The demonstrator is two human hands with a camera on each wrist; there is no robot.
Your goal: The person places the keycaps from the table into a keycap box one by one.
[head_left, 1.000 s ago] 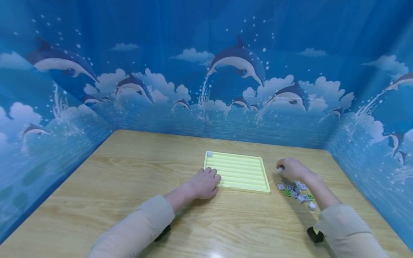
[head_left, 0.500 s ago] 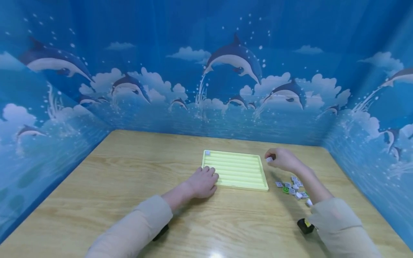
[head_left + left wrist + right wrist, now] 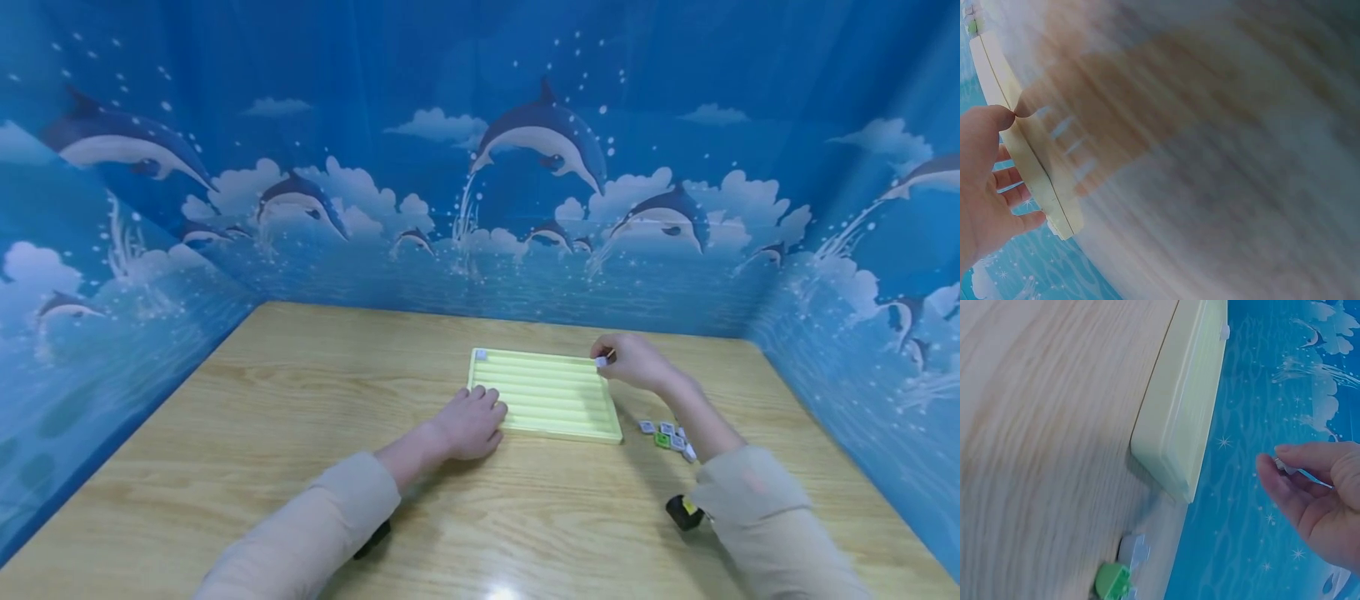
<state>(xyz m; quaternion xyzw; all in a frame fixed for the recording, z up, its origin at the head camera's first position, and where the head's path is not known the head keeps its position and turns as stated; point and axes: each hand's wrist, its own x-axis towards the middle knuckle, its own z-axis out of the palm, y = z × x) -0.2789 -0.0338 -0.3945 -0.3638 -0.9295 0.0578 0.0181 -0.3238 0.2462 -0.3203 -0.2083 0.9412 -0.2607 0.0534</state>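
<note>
A pale yellow-green tray (image 3: 551, 396) with horizontal ridges lies on the table. My left hand (image 3: 471, 423) holds its near left corner. In the left wrist view the thumb (image 3: 999, 115) is at the tray's near side and the fingers are along its rim. My right hand (image 3: 636, 363) pinches a small white tile (image 3: 601, 362) between thumb and fingertips, over the tray's far right corner. The right wrist view shows this tile (image 3: 1285, 466) mostly covered by the fingers. Another white tile (image 3: 481, 355) sits in the tray's far left corner.
Several loose white tiles (image 3: 677, 442) and a green tile (image 3: 662, 440) lie right of the tray, partly hidden by the right forearm. A blue dolphin-print curtain (image 3: 420, 275) stands behind and beside the wooden table (image 3: 315, 375). A black wrist device (image 3: 684, 512) hangs under the right sleeve.
My right hand has carried the white tile left and away from me, from near the loose tiles to the tray's far right corner. The left hand stays at the tray.
</note>
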